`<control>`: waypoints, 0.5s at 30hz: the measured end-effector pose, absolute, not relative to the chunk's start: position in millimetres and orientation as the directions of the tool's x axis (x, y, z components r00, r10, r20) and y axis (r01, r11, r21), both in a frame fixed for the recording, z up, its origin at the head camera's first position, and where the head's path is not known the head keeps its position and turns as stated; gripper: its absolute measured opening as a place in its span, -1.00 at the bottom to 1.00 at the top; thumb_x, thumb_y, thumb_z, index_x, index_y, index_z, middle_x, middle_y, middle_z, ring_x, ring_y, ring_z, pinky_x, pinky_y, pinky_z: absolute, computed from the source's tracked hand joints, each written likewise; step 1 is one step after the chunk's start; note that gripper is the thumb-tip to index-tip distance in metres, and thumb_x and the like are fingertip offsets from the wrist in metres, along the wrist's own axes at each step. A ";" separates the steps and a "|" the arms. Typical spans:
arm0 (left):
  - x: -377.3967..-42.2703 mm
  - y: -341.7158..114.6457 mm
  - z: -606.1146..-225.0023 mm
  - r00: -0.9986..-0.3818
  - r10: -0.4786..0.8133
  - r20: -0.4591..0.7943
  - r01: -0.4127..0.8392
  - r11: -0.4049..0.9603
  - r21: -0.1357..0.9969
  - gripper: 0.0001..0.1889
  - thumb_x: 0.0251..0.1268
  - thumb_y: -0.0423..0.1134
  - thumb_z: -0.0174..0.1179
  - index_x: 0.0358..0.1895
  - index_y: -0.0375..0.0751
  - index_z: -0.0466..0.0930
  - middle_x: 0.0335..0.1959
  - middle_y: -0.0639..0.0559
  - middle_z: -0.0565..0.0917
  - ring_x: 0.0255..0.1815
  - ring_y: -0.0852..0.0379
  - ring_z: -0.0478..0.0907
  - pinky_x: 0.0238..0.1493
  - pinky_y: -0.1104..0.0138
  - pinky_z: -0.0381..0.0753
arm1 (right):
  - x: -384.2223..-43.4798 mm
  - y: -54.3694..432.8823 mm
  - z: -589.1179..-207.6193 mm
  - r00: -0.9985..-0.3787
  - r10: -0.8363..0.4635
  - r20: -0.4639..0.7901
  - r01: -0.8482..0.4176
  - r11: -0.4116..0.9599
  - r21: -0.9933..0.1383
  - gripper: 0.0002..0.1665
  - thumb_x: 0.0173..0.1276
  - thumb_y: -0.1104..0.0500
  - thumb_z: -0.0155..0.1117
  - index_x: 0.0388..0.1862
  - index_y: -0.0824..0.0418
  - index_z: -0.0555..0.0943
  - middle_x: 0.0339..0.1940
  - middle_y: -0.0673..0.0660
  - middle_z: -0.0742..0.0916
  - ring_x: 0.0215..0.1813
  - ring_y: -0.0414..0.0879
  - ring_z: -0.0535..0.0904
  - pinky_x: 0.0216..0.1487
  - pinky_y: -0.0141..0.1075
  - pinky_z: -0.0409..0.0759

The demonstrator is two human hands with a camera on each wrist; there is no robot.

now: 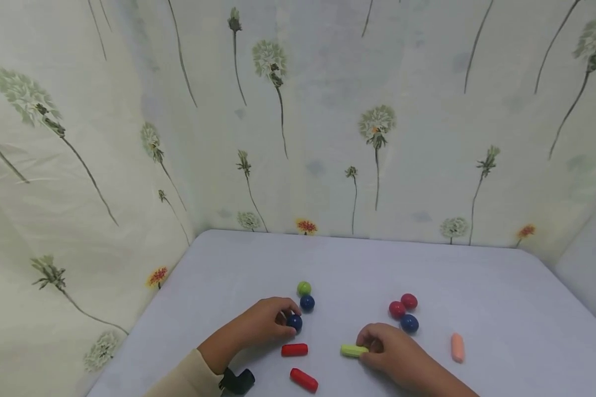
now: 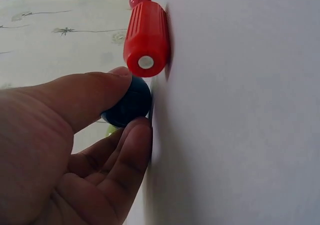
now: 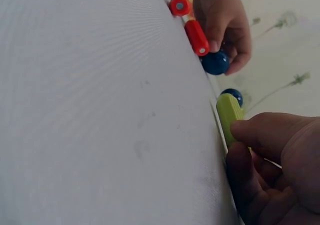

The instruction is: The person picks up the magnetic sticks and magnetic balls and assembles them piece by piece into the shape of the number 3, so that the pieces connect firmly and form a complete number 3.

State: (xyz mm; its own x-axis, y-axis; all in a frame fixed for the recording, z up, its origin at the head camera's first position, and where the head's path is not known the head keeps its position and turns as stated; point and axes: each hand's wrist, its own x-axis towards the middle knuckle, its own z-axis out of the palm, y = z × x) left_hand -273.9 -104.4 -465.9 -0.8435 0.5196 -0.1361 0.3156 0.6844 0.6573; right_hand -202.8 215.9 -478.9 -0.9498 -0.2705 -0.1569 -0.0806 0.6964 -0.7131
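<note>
Item, left: your left hand (image 1: 270, 321), its thumb and fingers partly closed in a pinch on a dark blue ball (image 1: 294, 323). Judged light, hard and rather slippery, the ball called for a hold across its widest part. It was round, smooth and glossy, and sat low at the bench (image 1: 491, 286); whether it touched could not be told.

Item, left of centre: a red stick (image 1: 294, 350) and a second red stick (image 1: 304, 380), both nearer to you than the ball; beyond it, a green ball (image 1: 304, 288) and a second blue ball (image 1: 307, 302), close together.

Item, centre: a yellow-green stick (image 1: 351, 350), pinched near its right end by the fingers of your right hand (image 1: 391, 353), their gap filled by it. Judged light, stiff and sturdy, it suited a hold on its sides, where the ridges probably gave grip. It looked short, straight and matt.

Item, right: two red balls (image 1: 397, 310) and a third blue ball (image 1: 409, 323), grouped; then a peach stick (image 1: 457, 347), lying apart.
</note>
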 end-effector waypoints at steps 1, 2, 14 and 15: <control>-273.1 -102.9 -465.8 -0.843 0.519 -0.139 0.313 0.685 0.658 -0.65 0.28 -0.16 0.51 0.09 0.14 0.66 -0.11 0.21 0.66 -0.12 0.21 0.56 -0.04 0.34 0.68 | -202.9 216.3 -479.2 -0.952 -0.265 -0.153 -0.079 0.697 -0.712 -0.75 0.27 0.11 0.56 -0.12 0.03 0.68 -0.29 -0.04 0.67 -0.19 -0.10 0.57 -0.19 -0.32 0.59; -272.8 -101.7 -465.7 -0.844 0.517 -0.140 0.312 0.686 0.657 -0.65 0.28 -0.16 0.50 0.09 0.15 0.66 -0.11 0.21 0.65 -0.12 0.21 0.56 -0.04 0.34 0.68 | -203.4 216.4 -479.4 -0.953 -0.261 -0.151 -0.078 0.696 -0.714 -0.75 0.28 0.12 0.56 -0.11 0.03 0.68 -0.29 -0.04 0.68 -0.19 -0.10 0.57 -0.20 -0.33 0.58; -269.5 -90.8 -463.4 -0.843 0.515 -0.157 0.296 0.687 0.664 -0.66 0.28 -0.16 0.50 0.06 0.11 0.63 -0.17 0.19 0.65 -0.15 0.19 0.56 -0.10 0.34 0.68 | -215.6 208.6 -480.8 -0.972 -0.199 -0.123 -0.060 0.722 -0.689 -0.76 0.26 0.16 0.57 -0.13 0.02 0.70 -0.28 -0.07 0.69 -0.20 -0.14 0.57 -0.16 -0.31 0.63; -269.2 -89.2 -463.3 -0.842 0.516 -0.157 0.297 0.686 0.664 -0.66 0.28 -0.16 0.51 0.06 0.11 0.63 -0.18 0.20 0.64 -0.15 0.19 0.56 -0.11 0.35 0.67 | -216.7 207.9 -480.4 -0.974 -0.188 -0.128 -0.051 0.727 -0.685 -0.76 0.26 0.17 0.57 -0.13 0.02 0.70 -0.29 -0.06 0.68 -0.21 -0.13 0.57 -0.15 -0.30 0.64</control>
State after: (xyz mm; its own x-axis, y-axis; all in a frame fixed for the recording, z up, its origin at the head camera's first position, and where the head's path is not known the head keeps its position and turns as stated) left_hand -269.2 -89.2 -463.3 -0.8422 0.5159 -0.1567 0.2971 0.6865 0.6637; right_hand -216.7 207.9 -480.4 -0.9737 -0.1883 -0.1280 -0.0505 0.7269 -0.6849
